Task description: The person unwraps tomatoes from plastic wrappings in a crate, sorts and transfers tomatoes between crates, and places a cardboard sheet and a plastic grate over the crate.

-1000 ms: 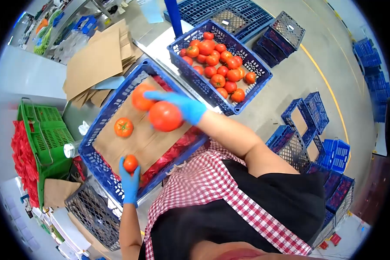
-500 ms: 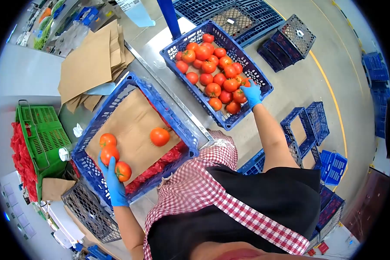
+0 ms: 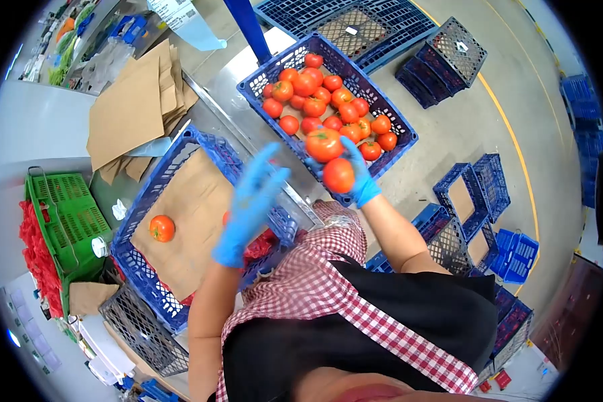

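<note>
A large, round, glossy red tomato [image 3: 323, 145] and a slightly smaller-looking red tomato [image 3: 338, 175] sit together in my blue-gloved right hand [image 3: 363, 179], over the near edge of a blue lattice-walled plastic crate [image 3: 374, 94] holding loose red tomatoes [image 3: 305, 85]. My fingers are spread about as wide as the pair needs and curl around both; exactly how the hidden fingers share them, I cannot tell. I expect each fruit to feel fairly weighty, firm yet thin-skinned, easily bruised by a pinch and smooth enough to slide on my glove. The safest hold is broad: palm underneath, finger pads around the widest part, no fingertip digging in. Two at once can roll against each other, so I would cup rather than squeeze.

My blue-gloved left hand [image 3: 248, 201] hangs left of that crate, blurred, fingers splayed, nothing visible in it. Also left of the crate is a blue plastic crate lined with brown paper [image 3: 151, 191], where one orange-red tomato [image 3: 162, 228] lies alone and a half-hidden red tomato [image 3: 226, 218] peeks from behind my hand. Farther left are stacked flat brown sheets [image 3: 127, 120].
</note>
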The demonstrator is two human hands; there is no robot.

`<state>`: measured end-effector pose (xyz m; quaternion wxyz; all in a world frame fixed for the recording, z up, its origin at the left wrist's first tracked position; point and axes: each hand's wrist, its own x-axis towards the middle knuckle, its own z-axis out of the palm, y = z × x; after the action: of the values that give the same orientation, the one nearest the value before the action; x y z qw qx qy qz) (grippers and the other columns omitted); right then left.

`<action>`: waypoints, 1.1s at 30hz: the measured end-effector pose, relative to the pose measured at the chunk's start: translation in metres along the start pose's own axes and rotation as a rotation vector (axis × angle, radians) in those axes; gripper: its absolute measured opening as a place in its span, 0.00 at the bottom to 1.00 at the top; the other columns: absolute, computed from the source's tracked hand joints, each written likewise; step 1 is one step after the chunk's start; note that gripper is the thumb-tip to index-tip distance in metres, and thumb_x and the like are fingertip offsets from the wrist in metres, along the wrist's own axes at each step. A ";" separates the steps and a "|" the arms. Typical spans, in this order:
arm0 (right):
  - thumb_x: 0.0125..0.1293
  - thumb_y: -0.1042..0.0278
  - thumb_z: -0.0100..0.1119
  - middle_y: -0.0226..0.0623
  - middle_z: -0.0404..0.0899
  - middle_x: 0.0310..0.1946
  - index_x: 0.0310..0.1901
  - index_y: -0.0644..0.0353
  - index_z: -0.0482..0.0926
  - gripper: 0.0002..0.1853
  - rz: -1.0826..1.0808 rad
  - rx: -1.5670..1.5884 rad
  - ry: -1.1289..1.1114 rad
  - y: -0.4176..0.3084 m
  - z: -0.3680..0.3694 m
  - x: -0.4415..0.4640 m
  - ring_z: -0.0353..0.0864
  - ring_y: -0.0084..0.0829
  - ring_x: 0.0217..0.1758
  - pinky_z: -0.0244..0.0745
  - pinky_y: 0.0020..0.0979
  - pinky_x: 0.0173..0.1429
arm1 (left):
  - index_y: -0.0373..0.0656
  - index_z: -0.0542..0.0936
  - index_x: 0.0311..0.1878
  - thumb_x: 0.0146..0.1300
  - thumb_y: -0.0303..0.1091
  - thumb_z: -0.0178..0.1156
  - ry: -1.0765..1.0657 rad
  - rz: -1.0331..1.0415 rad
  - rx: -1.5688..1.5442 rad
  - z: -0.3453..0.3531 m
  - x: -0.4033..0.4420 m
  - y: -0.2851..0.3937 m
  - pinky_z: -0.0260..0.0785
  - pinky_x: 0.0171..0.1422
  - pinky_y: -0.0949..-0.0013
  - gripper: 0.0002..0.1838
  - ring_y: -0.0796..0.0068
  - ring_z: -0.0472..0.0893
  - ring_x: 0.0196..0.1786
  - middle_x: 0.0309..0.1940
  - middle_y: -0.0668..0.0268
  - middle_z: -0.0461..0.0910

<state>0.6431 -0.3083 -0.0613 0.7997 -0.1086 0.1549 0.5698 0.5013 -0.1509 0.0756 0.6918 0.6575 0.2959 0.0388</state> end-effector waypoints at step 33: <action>0.58 0.51 0.62 0.44 0.72 0.56 0.62 0.59 0.66 0.33 0.442 -0.768 -0.378 0.137 0.124 0.077 0.73 0.41 0.57 0.67 0.39 0.62 | 0.47 0.68 0.61 0.59 0.42 0.59 0.658 0.137 -0.485 -0.143 -0.100 -0.048 0.72 0.56 0.54 0.27 0.63 0.73 0.57 0.56 0.61 0.70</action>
<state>0.5521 -0.1523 0.0257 0.5754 -0.2551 -0.1956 0.7520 0.3369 -0.0749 0.0728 0.6910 0.4461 0.4391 0.3615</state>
